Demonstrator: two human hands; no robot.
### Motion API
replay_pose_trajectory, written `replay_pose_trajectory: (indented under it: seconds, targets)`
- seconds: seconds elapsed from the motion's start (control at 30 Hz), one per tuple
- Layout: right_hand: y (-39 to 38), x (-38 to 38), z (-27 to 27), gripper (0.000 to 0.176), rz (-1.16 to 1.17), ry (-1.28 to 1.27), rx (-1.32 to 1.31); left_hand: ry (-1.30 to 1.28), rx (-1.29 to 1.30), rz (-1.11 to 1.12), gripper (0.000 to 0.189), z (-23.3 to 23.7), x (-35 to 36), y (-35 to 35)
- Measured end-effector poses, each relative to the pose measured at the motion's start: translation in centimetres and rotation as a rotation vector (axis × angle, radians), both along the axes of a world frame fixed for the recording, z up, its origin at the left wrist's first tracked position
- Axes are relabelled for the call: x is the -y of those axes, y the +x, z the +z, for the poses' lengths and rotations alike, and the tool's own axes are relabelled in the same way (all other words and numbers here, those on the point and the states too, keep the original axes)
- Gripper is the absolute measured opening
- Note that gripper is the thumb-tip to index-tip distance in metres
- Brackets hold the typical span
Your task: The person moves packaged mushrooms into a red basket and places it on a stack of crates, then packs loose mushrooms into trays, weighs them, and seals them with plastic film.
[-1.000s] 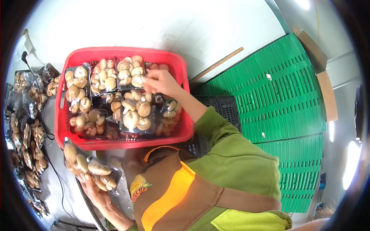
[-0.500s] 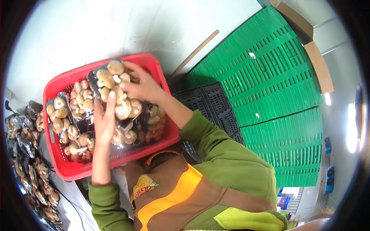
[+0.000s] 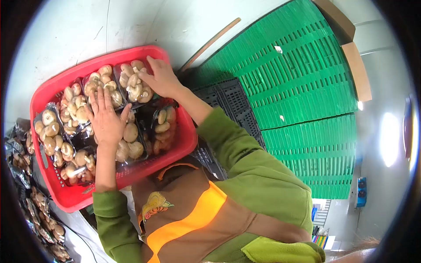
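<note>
A red plastic crate [image 3: 46, 90] holds several film-wrapped packs of brown mushrooms. My left hand [image 3: 107, 120] lies palm down on the packs in the middle, its fingers stretched out over a mushroom pack [image 3: 104, 81] near the far side. At the far right corner, my right hand [image 3: 162, 79] touches the edge of another mushroom pack [image 3: 133, 87]. Its thumb rests over the mushrooms and its fingers are spread toward the crate wall. One mushroom pack [image 3: 163, 127] stands tilted along the right wall. Part of the pack under my left hand is hidden.
More wrapped mushroom packs [image 3: 46, 210] lie at the far left beside a dark cable. Green slatted crates [image 3: 298, 65] are stacked at the right, with black crates [image 3: 226, 103] beside them. A wooden stick [image 3: 210, 44] leans against the white wall.
The mushroom pack held between both hands is now down in the crate's far row. My left hand has flattened onto the packs, and my right hand has moved to the corner.
</note>
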State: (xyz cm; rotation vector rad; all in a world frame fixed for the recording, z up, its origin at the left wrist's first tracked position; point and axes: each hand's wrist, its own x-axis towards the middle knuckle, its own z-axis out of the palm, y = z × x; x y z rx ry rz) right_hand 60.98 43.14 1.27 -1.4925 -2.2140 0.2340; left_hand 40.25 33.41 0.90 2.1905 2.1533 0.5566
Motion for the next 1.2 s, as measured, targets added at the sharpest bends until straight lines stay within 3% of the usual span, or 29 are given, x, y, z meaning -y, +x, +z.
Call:
replay_pose_trajectory:
  seconds: [0.07, 0.13, 0.17, 0.23, 0.27, 0.4, 0.47, 0.57, 0.87, 0.93, 0.97, 1.03, 1.1, 1.13, 1.2]
  targets:
    - [2.2, 3.0, 2.7, 0.067, 0.199, -0.316, -0.236, 0.013, -0.002, 0.006, 0.079, 0.2, -0.1, 0.3]
    - [3.7, 6.5, 5.1, 0.064, 0.362, -0.555, -0.262, 0.073, 0.047, -0.01, 0.08, 0.7, 0.2, 0.8]
    - [3.9, 7.1, 4.6, 0.064, 0.36, -0.562, -0.262, 0.065, 0.048, -0.01, 0.08, 1.1, 0.4, 1.1]
    - [4.5, 7.7, 3.4, 0.064, 0.521, -0.229, 0.128, 0.068, 0.112, -0.245, 0.078, 2.1, 0.1, 1.6]
    - [4.2, 7.9, 3.3, 0.067, 0.486, -0.288, 0.165, -0.003, 0.05, -0.32, 0.083, 2.4, 0.2, 1.7]
    - [4.1, 9.0, 4.0, 0.06, 0.56, -0.293, 0.144, -0.14, 0.039, -0.278, 0.093, 0.5, 0.0, 1.3]
    - [3.6, 10.0, 4.2, 0.053, 0.465, -0.546, 0.148, -0.153, 0.047, -0.281, 0.092, 0.3, -0.1, 1.1]
    - [3.6, 8.4, 3.2, 0.052, 0.487, -0.466, 0.123, -0.166, 0.034, -0.273, 0.091, 0.6, -0.1, 1.1]
    - [1.8, 3.7, 2.0, 0.058, 0.561, -0.556, 0.168, -0.164, 0.027, -0.262, 0.09, 0.1, -0.3, 1.1]
    - [0.6, 4.7, 2.3, 0.051, 0.492, -0.446, 0.507, -0.149, 0.064, -0.274, 0.092, -0.1, -0.4, 0.9]
    - [0.5, 5.6, 2.0, 0.051, 0.506, -0.441, 0.507, -0.148, 0.061, -0.26, 0.092, -0.3, -0.5, 0.9]
    - [0.9, 7.7, 0.7, 0.051, 0.485, -0.187, 0.262, -0.135, 0.123, -0.251, 0.092, -1.3, -0.8, 0.7]
    - [1.4, 8.6, 0.0, 0.049, 0.375, 0.01, 0.193, -0.017, 0.287, -0.261, 0.089, -1.5, -1.0, 0.9]
    - [1.7, 8.8, -0.2, 0.049, 0.422, 0.134, 0.153, -0.048, 0.329, -0.249, 0.083, -1.1, -0.7, 0.8]
    - [1.4, 9.2, -1.5, 0.047, 0.414, 0.153, 0.138, 0.085, 0.377, -0.29, 0.067, 0.0, 0.1, 0.0]
